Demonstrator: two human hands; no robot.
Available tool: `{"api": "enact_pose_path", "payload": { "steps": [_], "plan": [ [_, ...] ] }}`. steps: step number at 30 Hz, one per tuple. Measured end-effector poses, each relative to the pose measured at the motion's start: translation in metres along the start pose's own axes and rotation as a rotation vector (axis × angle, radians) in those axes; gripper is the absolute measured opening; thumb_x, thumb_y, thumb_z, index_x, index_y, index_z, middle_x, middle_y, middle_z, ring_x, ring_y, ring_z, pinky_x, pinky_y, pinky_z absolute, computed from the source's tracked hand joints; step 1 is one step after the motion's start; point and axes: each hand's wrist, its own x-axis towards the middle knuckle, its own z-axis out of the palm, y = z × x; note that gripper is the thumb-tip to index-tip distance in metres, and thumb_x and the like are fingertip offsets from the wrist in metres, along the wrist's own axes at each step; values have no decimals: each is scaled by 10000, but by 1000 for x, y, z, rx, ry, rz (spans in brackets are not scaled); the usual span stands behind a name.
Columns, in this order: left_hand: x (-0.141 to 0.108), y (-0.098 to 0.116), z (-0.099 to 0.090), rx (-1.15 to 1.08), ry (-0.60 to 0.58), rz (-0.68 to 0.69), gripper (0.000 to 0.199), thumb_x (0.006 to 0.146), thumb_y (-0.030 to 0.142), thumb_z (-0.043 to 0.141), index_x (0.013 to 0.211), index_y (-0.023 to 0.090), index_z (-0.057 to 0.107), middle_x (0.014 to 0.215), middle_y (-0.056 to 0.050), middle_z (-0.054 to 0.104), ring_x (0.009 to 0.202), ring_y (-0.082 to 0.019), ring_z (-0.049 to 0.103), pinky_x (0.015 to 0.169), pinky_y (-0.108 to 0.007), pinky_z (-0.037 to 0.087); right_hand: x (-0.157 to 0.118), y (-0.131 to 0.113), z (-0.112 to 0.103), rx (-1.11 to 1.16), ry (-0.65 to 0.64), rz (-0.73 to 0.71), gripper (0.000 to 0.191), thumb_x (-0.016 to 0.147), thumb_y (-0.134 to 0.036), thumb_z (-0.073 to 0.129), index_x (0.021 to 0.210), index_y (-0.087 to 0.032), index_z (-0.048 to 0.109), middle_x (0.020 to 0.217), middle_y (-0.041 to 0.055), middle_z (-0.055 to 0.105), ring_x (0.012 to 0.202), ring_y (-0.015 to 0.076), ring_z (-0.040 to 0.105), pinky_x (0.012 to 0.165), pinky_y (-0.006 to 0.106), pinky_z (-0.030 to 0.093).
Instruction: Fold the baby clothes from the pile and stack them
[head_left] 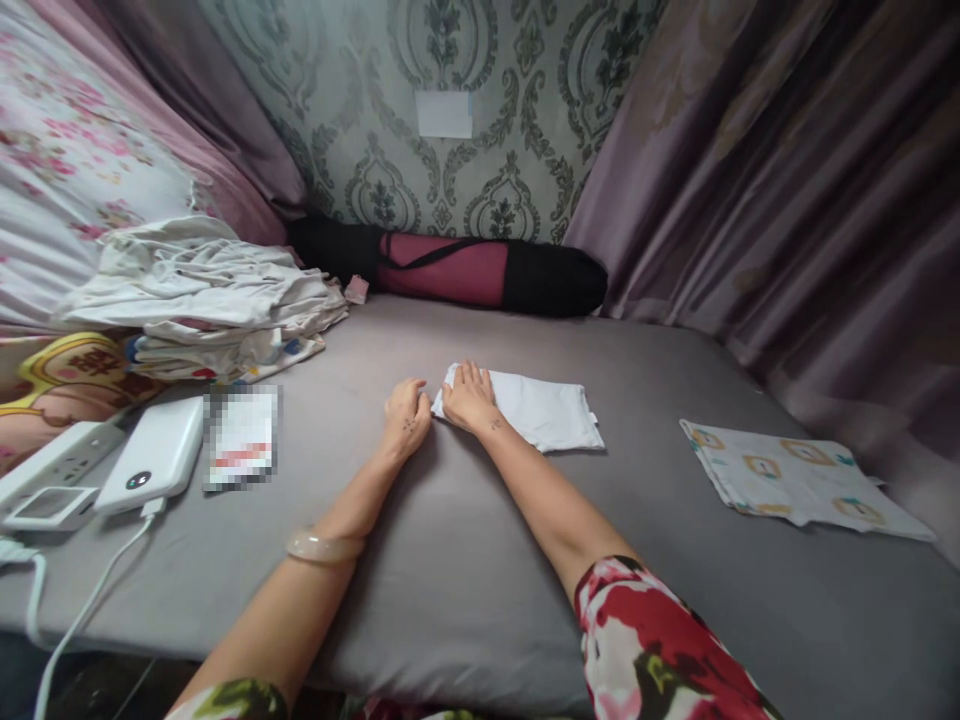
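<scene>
A folded white cloth (547, 408) lies flat on the grey bed sheet, a small white tag sticking out at its right edge. My right hand (469, 398) rests palm down on the cloth's left part, fingers stretched out and together, holding nothing. Just left of it, my left hand (407, 418) is at the cloth's left end with its fingers curled in. Whatever those fingers may pinch is hidden. A pale bangle (324, 547) circles my left forearm.
Patterned folded cloth (802, 472) lies at right. On the left are piled clothes (202, 280), a white power bank (154, 455) with a cable, a power strip (60, 465) and a blurred packet (241, 438). A black-and-maroon bag (450, 268) lies along the wall.
</scene>
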Motion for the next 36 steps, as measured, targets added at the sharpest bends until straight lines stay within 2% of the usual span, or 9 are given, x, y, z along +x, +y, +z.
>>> {"api": "enact_pose_path", "payload": {
  "steps": [7, 11, 14, 18, 23, 26, 29, 32, 36],
  "plan": [
    [2, -3, -1, -42, 37, -106, 372, 892, 213, 352, 1159, 123, 594, 1240, -161, 637, 1219, -271, 552, 1075, -460, 403, 6, -24, 5, 40, -66, -3, 683, 1000, -418, 211, 1509, 34, 274, 1610, 176, 193, 1501, 268, 88, 1206, 397, 51],
    [3, -9, 5, -55, 28, -115, 393, 901, 229, 336, 1172, 108, 593, 1240, -172, 633, 1216, -269, 553, 1080, -468, 396, 6, -24, 5, 87, -46, -2, 673, 1000, -418, 216, 1513, 14, 275, 1613, 165, 189, 1503, 247, 82, 1209, 401, 40],
    [4, -17, 9, -59, 8, -83, 404, 908, 250, 332, 1186, 112, 591, 1248, -173, 629, 1220, -259, 552, 1084, -456, 395, 2, -16, -4, 180, -59, -26, 651, 1008, -412, 183, 1529, -29, 258, 1619, 141, 181, 1502, 221, 104, 1209, 393, 77],
    [4, -10, 6, -8, -63, -19, 434, 933, 298, 313, 1229, 123, 578, 1281, -169, 621, 1248, -261, 543, 1080, -452, 403, -25, 17, -37, 185, 29, -28, 631, 1012, -420, 181, 1544, -88, 244, 1626, 119, 168, 1503, 227, 103, 1208, 421, 78],
    [7, 40, 0, 204, -312, 203, 484, 976, 372, 313, 1383, 183, 496, 1490, -119, 468, 1430, -249, 350, 1169, -464, 271, -71, 85, -66, 17, 21, 123, 622, 1016, -445, 198, 1554, -135, 238, 1620, 118, 186, 1503, 264, 90, 1196, 514, 24],
    [13, 73, 7, 299, -469, 331, 532, 997, 395, 274, 1463, 180, 413, 1556, -111, 370, 1479, -253, 244, 1195, -492, 182, -84, 120, -63, -59, -25, 164, 616, 1019, -438, 189, 1553, -135, 245, 1621, 112, 187, 1502, 274, 95, 1194, 522, 32],
    [20, 95, 24, 333, -569, 398, 574, 1004, 435, 245, 1514, 188, 332, 1586, -112, 305, 1492, -287, 193, 1186, -549, 144, -87, 143, -50, -85, -25, 131, 616, 1016, -475, 195, 1550, -177, 269, 1624, 99, 194, 1497, 295, 109, 1190, 530, 48],
    [23, 101, 44, 325, -603, 415, 591, 998, 485, 253, 1527, 229, 314, 1601, -107, 272, 1496, -323, 155, 1169, -599, 117, -88, 152, -40, -61, -2, 99, 610, 1015, -496, 190, 1555, -220, 259, 1622, 86, 210, 1491, 315, 127, 1182, 544, 74],
    [23, 91, 64, 277, -611, 435, 616, 981, 559, 263, 1525, 274, 324, 1608, -106, 251, 1490, -370, 141, 1138, -661, 96, -91, 151, -38, -39, -1, 109, 600, 1017, -493, 188, 1567, -254, 209, 1629, 76, 191, 1492, 317, 117, 1177, 551, 81]
  ]
}}
